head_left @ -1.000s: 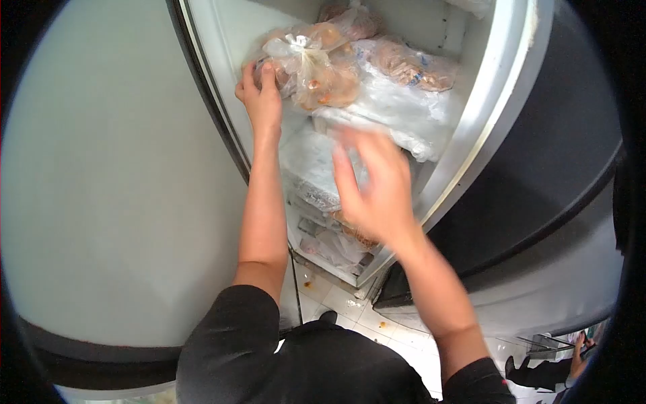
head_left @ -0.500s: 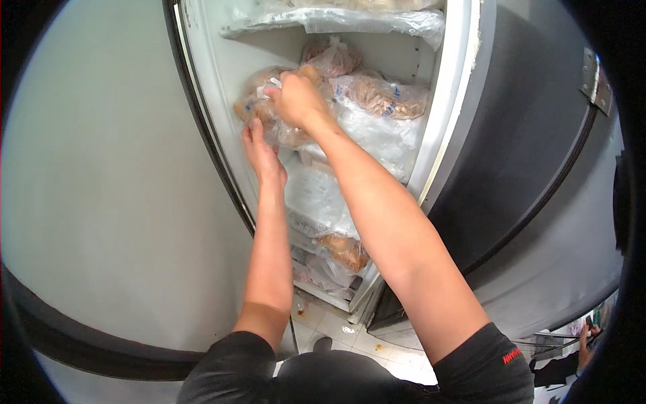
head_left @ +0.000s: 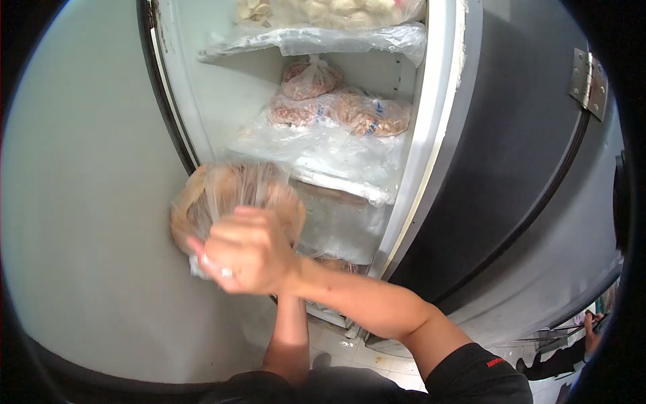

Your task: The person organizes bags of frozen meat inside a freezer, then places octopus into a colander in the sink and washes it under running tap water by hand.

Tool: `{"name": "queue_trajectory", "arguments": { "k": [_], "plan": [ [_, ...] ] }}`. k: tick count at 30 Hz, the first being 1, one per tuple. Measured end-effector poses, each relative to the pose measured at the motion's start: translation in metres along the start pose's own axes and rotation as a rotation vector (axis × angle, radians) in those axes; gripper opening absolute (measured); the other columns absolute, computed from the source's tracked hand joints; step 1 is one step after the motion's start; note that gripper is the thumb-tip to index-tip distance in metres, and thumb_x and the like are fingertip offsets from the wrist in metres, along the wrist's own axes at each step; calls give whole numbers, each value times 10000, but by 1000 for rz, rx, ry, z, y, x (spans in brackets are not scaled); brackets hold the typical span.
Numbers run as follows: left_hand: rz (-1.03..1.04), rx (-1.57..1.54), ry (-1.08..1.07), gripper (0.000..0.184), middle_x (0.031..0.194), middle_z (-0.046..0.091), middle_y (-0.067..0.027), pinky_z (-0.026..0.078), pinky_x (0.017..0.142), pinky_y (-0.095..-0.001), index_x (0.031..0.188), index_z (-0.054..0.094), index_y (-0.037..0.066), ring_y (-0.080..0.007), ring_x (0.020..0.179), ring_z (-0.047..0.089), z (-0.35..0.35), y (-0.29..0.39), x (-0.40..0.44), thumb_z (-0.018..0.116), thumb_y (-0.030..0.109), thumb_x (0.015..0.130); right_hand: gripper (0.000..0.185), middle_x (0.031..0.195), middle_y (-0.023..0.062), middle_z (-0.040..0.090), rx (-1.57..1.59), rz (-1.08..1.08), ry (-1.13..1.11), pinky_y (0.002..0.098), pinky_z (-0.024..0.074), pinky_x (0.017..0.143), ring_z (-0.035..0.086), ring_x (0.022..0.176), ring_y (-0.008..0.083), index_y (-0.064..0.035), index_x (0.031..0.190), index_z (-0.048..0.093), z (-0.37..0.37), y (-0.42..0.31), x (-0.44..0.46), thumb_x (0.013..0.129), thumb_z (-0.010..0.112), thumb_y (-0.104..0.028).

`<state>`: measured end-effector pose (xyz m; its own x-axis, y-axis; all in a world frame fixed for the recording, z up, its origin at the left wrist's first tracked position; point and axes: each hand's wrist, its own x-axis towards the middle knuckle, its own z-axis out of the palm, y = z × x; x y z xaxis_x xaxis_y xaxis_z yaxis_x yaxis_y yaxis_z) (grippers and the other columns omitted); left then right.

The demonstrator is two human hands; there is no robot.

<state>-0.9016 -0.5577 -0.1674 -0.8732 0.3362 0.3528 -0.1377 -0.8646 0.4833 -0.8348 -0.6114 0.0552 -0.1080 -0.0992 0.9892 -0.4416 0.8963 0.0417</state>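
Note:
My right hand (head_left: 249, 252) is closed around the gathered neck of a clear plastic bag (head_left: 232, 182), just outside the cabinet's shelves. Rounded, light-brown food fills the bag; its exact kind is unclear through the plastic. My left forearm (head_left: 291, 330) reaches up beneath the right wrist. The left hand itself is hidden behind my right hand and the bag, so its fingers do not show.
A shelf lined with plastic (head_left: 316, 151) carries several bags of minced meat (head_left: 373, 114). Pale, rounded food (head_left: 330, 10) lies in bags above. Left stands the grey door (head_left: 87, 202), right a dark door (head_left: 511, 135). Another person's hand (head_left: 592, 330) shows at lower right.
The bag of light-brown food has come off the shelf, down and toward me in my right hand. My left hand has dropped out of sight behind it. More minced meat bags show.

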Motion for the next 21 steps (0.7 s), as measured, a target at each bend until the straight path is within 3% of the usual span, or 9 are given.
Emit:
{"name": "queue_trajectory", "arguments": {
  "k": [4, 10, 13, 19, 21],
  "plan": [
    [-161, -25, 51, 684, 1358, 404, -119, 390, 1016, -382, 1441, 223, 159, -246, 1190, 472, 2, 20, -29, 555, 403, 896, 347, 515, 22, 383, 9, 5, -73, 319, 321, 439, 431, 431, 188, -92, 502, 443, -10, -28, -14, 727, 706, -86],
    [-257, -25, 54, 682, 1351, 410, -117, 393, 1013, -381, 1443, 219, 162, -243, 1191, 472, -3, 29, -43, 552, 395, 895, 360, 531, 3, 348, 75, -22, -58, 304, 283, 441, 388, 443, 159, -98, 501, 426, -25, -40, -7, 699, 726, -90],
    [-285, -38, 50, 682, 1348, 413, -116, 394, 1012, -381, 1444, 217, 163, -241, 1191, 472, -3, 33, -47, 551, 391, 895, 402, 527, -5, 299, 86, -84, 0, 265, 201, 419, 302, 425, 152, -113, 502, 373, -23, -44, -3, 657, 738, -43],
    [-333, -91, 35, 680, 1340, 418, -114, 397, 1009, -381, 1446, 214, 166, -238, 1191, 472, -2, 39, -52, 548, 383, 894, 377, 546, -3, 342, 28, -83, -93, 268, 247, 425, 350, 440, 151, -107, 517, 407, -34, -53, -8, 667, 752, -82],
    [-350, -115, 30, 680, 1338, 420, -113, 398, 1008, -381, 1446, 213, 167, -237, 1191, 472, -1, 40, -53, 547, 380, 894, 307, 593, 22, 426, -62, 45, -292, 284, 345, 441, 440, 477, 168, -84, 593, 463, -37, -60, -12, 714, 740, -137]
  ]
}}
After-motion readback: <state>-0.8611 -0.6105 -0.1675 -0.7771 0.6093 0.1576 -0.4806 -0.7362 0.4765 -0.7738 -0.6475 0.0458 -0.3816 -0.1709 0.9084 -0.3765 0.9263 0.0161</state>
